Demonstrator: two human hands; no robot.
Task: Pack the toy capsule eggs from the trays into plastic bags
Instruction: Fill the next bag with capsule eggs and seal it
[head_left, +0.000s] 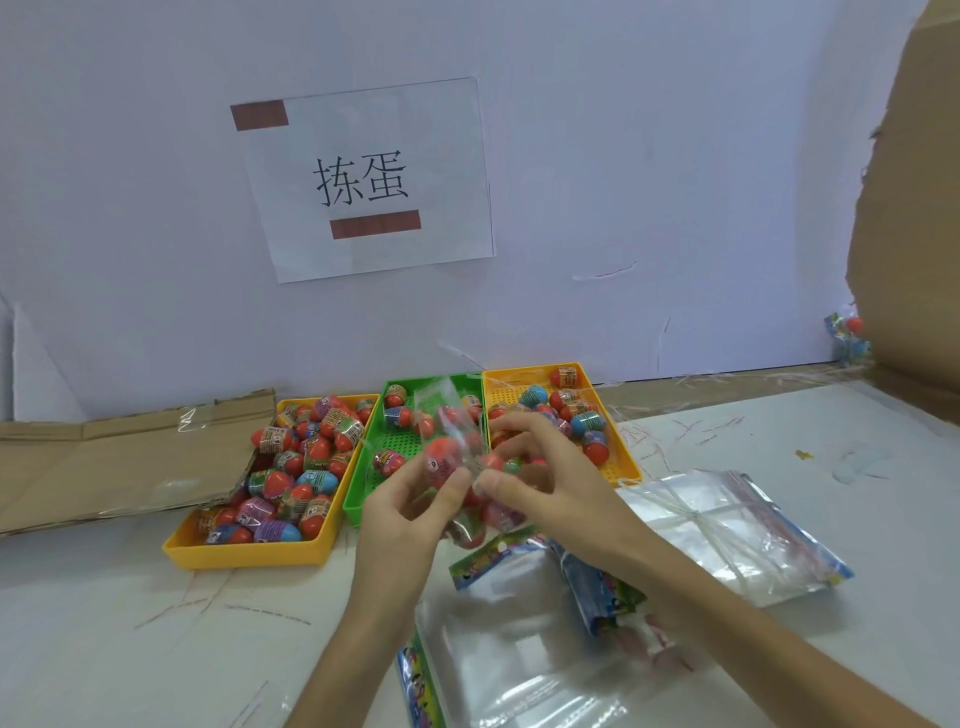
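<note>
Eggs sit in a clear bag at the centre of the frame. The left hand and right hand both pinch that bag.

"拣蛋" in black on the wall's paper sign

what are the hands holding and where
A clear plastic bag of red eggs: the left hand pinches its left side, the right hand its right side.

Yellow left tray, green mid tray, yellow-orange right tray. Mostly red eggs, some blue/purple halves, w/ printed bands. Clear bags, blue-green cartoon headers. White sign, black chars, brown tape. White table, red scribbles.
</note>
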